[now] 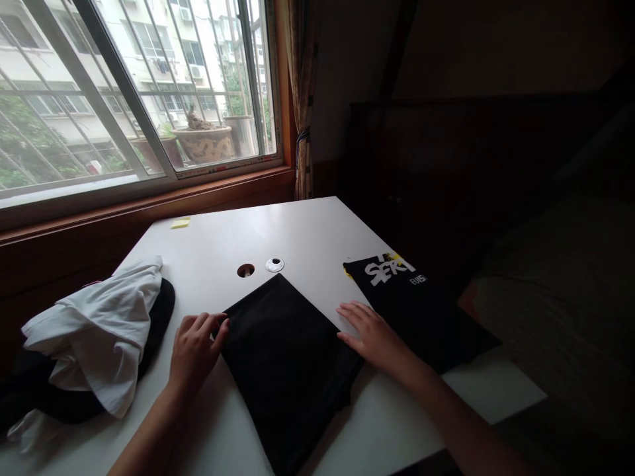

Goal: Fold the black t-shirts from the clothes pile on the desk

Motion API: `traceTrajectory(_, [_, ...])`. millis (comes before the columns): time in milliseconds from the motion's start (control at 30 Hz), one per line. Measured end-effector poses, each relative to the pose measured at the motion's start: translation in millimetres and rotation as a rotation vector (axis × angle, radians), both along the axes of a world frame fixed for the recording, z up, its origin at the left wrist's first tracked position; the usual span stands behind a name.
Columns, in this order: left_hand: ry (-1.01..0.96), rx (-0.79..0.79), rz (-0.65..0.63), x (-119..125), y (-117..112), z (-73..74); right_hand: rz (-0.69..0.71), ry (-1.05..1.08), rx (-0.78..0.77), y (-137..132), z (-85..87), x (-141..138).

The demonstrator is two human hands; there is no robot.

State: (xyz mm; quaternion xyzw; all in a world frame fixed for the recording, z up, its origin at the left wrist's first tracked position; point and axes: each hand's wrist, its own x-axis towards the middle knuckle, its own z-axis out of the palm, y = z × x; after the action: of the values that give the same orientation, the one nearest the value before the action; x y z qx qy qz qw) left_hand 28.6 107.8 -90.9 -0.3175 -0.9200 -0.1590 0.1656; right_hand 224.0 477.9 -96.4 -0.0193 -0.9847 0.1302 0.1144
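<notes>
A folded black garment (292,363) lies flat on the white table in front of me, one corner pointing toward the window. At its left corner is my left hand (196,347), with fingers bent and the thumb and forefinger closed on the cloth edge. My right hand (367,334) rests along the garment's right edge, fingers stretched out and palm down. Just beyond that hand, a second folded black garment (421,317) with white lettering and yellow marks lies at the table's right side. What kind of garment the middle one is cannot be made out.
A heap of white cloth (99,330) lies over dark cloth (161,311) on the left. Farther back on the white table (297,225) are a cable hole (245,271), a round cover (274,265) and yellow paper (180,223). A barred window (149,86) stands behind.
</notes>
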Motion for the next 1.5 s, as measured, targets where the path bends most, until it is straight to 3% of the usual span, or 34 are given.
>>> traceTrajectory(133, [-0.006, 0.029, 0.046, -11, -6, -10.9, -0.044, -0.044, -0.124, -15, 10.4, 4])
traceTrajectory(333, [-0.162, 0.128, 0.067, -31, -14, -28.3, -0.146, -0.289, -0.348, -23, 19.5, 10])
traceTrajectory(500, [-0.367, 0.250, 0.063, -32, -12, -20.0, -0.146, -0.388, -0.443, -16, 21.3, 10])
traceTrajectory(700, [-0.625, 0.360, 0.005, -8, 4, -2.8, -0.205, -0.303, -0.598, -5, 31.5, 24])
traceTrajectory(833, [-0.745, 0.449, 0.016, 8, 28, 2.4, -0.250, -0.252, -0.784, 9, 28.6, 36])
traceTrajectory(967, [-0.943, 0.561, -0.066, 18, 53, 7.8, -0.287, -0.176, -0.945, 27, 23.3, 48])
traceTrajectory(1233, [-1.068, 0.703, -0.245, 33, 113, 21.6, -0.425, -0.045, -0.883, 70, 39.9, 76])
traceTrajectory(1500, [-1.028, 0.772, -0.358, 28, 203, 42.5, -0.605, 0.093, -0.999, 117, 61.8, 110])
